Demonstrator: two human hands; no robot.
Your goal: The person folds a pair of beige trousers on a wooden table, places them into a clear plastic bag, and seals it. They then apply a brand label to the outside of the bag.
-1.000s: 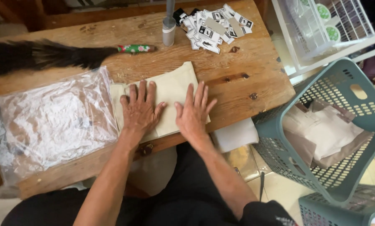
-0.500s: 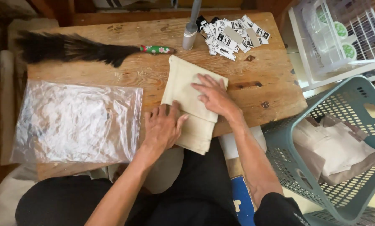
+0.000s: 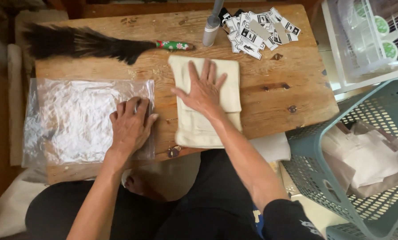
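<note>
A folded cream cloth (image 3: 194, 129) lies on the wooden table (image 3: 270, 106), near its front edge. My right hand (image 3: 202, 91) presses flat on the cloth's upper half, fingers spread. To the left lies a clear plastic bag (image 3: 70, 122), crinkled and flat. My left hand (image 3: 130, 124) rests on the bag's right edge, fingers together and slightly curled at the tips. Neither hand grips anything.
A black feather duster (image 3: 88, 44) with a patterned handle lies at the table's back. A grey tube (image 3: 211, 29) stands beside a pile of black-and-white paper tags (image 3: 261, 29). A teal laundry basket (image 3: 341, 146) holding cream cloths sits at the right, below a white wire rack (image 3: 367, 40).
My left hand moved off the cloth onto the plastic bag's right edge. My right hand slid up the cloth, which now lies straighter on the table.
</note>
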